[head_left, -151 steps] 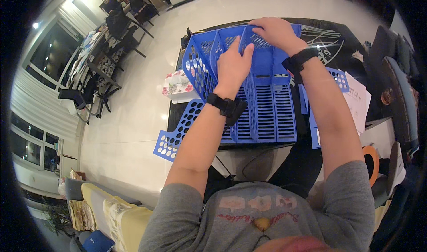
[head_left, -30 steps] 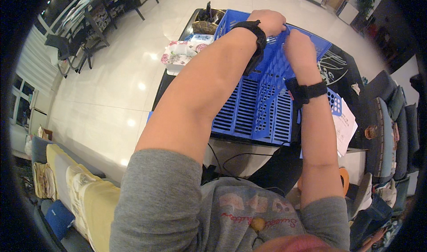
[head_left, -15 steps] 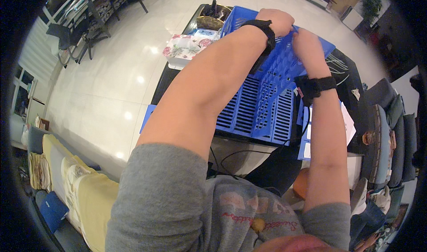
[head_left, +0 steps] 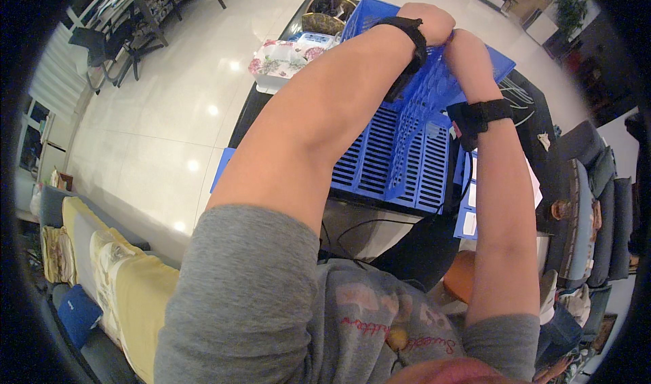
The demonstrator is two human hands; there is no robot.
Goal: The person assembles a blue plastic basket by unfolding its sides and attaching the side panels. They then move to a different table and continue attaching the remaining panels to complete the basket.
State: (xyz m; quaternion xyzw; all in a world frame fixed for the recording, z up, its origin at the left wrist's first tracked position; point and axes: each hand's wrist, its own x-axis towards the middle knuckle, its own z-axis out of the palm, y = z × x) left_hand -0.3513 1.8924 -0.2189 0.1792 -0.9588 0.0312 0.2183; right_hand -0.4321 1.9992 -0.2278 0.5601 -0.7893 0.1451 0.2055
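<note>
A blue plastic file rack (head_left: 366, 155) with a slotted base and upright perforated panels stands on the black table in front of me. At its far side my left hand (head_left: 430, 23) is closed around the top of the upright divider panel (head_left: 411, 134), fingers mostly hidden behind the hand. Close against it, my right hand (head_left: 466, 48) is also closed at the same upper corner, where the divider meets the back panel (head_left: 503, 64). The exact spot both hands grip is partly covered by the hands themselves. Each wrist wears a black strap.
Left of the rack are a floral tissue box (head_left: 279, 65) and a dark bowl (head_left: 323, 23) holding a black object. Pale cables (head_left: 519, 96) lie at the right on the table (head_left: 536, 129). Flat blue-and-white pieces (head_left: 466, 216) lie beside the rack, and a black cable (head_left: 380, 229) hangs in front.
My two hands have drawn slightly closer together at the panel's top corner. The whole view has shifted a little; the rack keeps its place on the table.
</note>
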